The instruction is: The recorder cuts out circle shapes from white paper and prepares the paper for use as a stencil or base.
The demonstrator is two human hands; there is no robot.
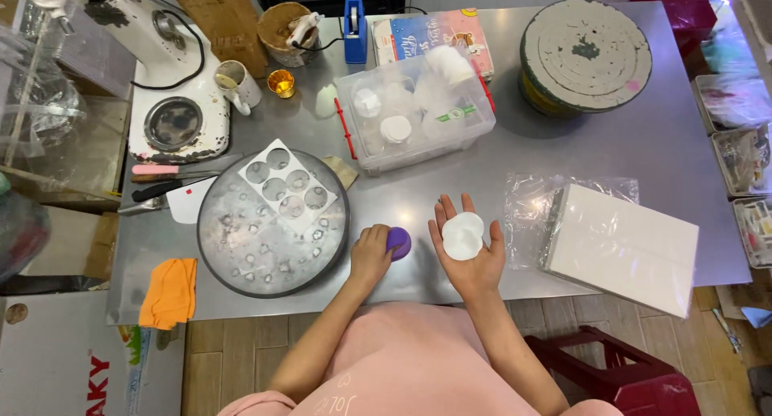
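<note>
My right hand [469, 247] lies palm up over the steel table's front edge, fingers spread, with a round white disc [463, 235] resting on the palm. My left hand [371, 255] is closed around a small purple round object [399, 242] on the table, just left of the right hand. A round metal tray [241, 239] sits to the left of my left hand, with a white sheet with round cut-outs [287, 183] lying on its far side.
A clear plastic box [418, 106] with white items stands behind my hands. A white flat box [623, 247] on clear wrap lies at right. A grey turntable [585, 54] is at the back right, a stand mixer [165, 78] at back left, an orange cloth [170, 291] at front left.
</note>
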